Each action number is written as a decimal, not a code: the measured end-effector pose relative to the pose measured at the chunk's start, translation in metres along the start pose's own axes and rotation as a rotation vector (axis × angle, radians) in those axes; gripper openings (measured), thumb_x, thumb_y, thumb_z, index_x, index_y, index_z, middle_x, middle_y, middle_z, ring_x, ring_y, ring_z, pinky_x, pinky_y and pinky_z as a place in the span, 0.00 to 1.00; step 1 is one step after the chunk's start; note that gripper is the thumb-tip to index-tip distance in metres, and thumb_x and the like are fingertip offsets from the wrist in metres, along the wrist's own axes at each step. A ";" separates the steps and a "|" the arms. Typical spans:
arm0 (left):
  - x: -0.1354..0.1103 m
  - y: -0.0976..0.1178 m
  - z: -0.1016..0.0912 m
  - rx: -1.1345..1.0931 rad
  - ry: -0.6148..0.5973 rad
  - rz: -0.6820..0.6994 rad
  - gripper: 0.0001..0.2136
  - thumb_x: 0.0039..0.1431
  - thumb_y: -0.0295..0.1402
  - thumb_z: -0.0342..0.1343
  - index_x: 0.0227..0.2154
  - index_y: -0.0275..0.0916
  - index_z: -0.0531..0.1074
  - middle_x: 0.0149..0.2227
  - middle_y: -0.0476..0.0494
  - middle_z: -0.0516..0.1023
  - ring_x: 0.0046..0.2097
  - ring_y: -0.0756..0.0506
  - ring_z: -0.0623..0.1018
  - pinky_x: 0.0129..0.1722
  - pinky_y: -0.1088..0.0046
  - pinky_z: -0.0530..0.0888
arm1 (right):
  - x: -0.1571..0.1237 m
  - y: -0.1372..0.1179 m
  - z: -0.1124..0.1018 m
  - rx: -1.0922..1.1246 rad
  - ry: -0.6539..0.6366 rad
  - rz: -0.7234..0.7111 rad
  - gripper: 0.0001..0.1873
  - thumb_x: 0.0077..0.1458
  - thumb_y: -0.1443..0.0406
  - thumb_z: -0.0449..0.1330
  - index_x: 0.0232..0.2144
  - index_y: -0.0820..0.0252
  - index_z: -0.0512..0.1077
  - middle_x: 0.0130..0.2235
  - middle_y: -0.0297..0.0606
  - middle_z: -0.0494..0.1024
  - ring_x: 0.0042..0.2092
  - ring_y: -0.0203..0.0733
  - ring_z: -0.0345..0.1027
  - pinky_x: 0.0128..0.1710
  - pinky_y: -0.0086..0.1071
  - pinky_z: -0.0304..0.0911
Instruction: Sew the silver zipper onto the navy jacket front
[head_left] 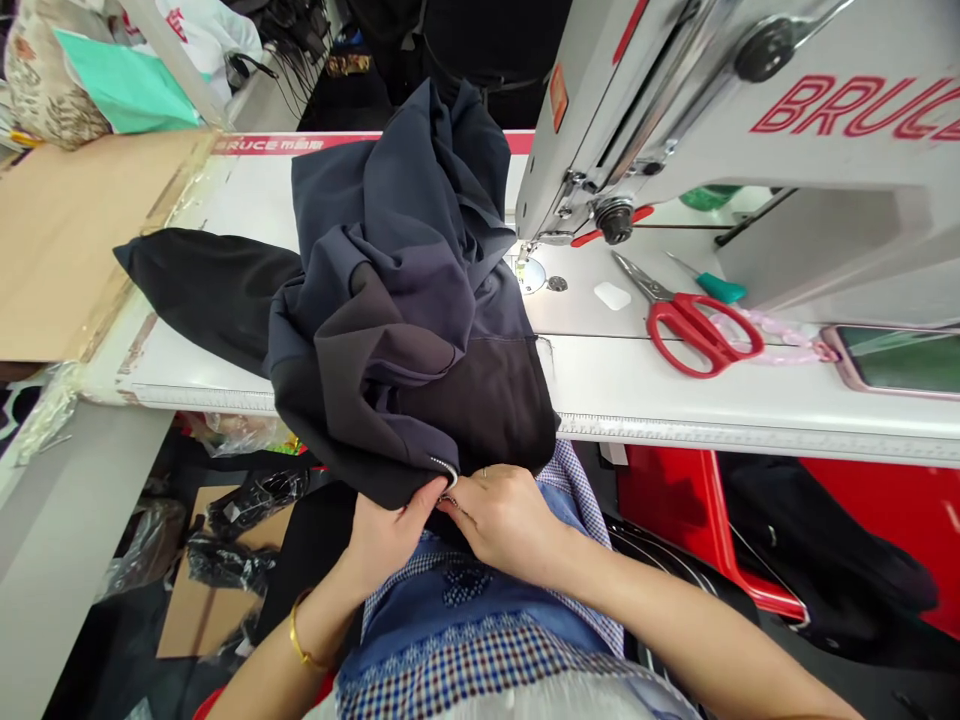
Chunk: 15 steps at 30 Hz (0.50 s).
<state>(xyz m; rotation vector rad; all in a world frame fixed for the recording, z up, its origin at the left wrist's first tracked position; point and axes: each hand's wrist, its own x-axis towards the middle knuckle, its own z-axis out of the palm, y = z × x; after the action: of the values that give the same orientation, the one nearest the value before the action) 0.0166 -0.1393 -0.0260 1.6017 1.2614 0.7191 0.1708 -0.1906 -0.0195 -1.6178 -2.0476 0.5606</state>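
**Both hands pinched on the garment's lower edge**

Your left hand [386, 535] and right hand [506, 520] met at the lap, fingertips almost touching, both closed in a pinch on the hem of the dark garment [409, 330] where a small pale zip end [444, 468] showed. Neither hand was nearer; the edge sat directly between them. From your hands the garment ran toward 12 o'clock, its long axis climbing over the table [712, 385] rim and heaping up beside the sewing machine [750, 130]. The needle plate [532, 275] lay at about 1 o'clock from your hands, just right of the heap. Farther out at 2 o'clock lay red scissors [694, 322], with a phone [896, 358] beyond them at the frame's edge. At 10 o'clock a cardboard sheet [67, 235] rested apart from the cloth.
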 end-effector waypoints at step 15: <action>-0.007 -0.001 0.012 -0.157 -0.062 -0.179 0.11 0.44 0.36 0.61 0.31 0.38 0.75 0.34 0.45 0.76 0.43 0.41 0.73 0.49 0.67 0.65 | -0.007 0.000 -0.011 0.188 -0.037 0.016 0.15 0.60 0.65 0.45 0.24 0.63 0.65 0.23 0.34 0.67 0.23 0.33 0.59 0.24 0.27 0.53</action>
<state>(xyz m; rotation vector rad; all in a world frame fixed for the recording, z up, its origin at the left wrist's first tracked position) 0.0242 -0.1497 -0.0311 1.3551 1.2533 0.6343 0.1787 -0.1971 -0.0111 -1.5256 -1.9449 0.7698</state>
